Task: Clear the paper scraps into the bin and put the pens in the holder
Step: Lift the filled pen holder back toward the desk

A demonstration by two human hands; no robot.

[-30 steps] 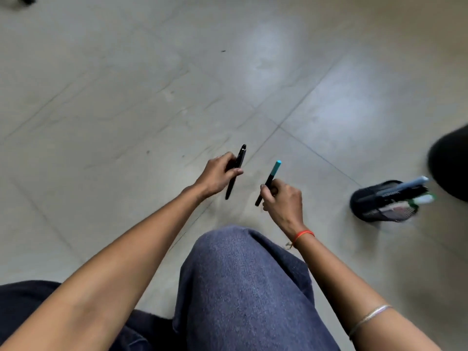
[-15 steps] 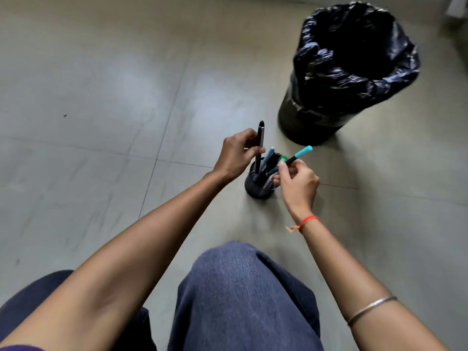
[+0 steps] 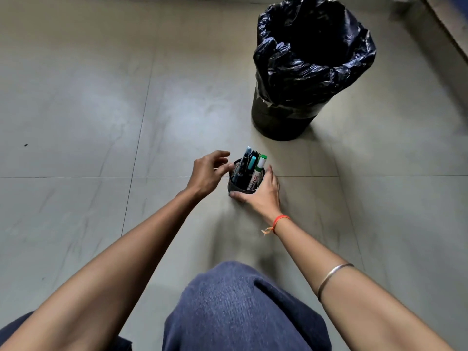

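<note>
Black mesh makes the holder (image 3: pixel 233 179), which stands on the floor (image 3: pixel 101 102) in the middle of the frame with the pens (image 3: pixel 249 164) sticking up out of it. The right hand (image 3: pixel 263 196) wraps its thumb and fingers round the holder's bottom. The left hand (image 3: pixel 206 176) is just beside the rim, fingers spread and loose, holding nothing. In the upper right stands the bin (image 3: pixel 278 122) with a black bag (image 3: pixel 316 59) in it. I think the pen job is about done. No paper scraps show on the floor, and inside the bin is too dark to tell.

Four pens (image 3: pixel 260 166), one holder (image 3: pixel 232 184), one bin (image 3: pixel 283 120).
</note>
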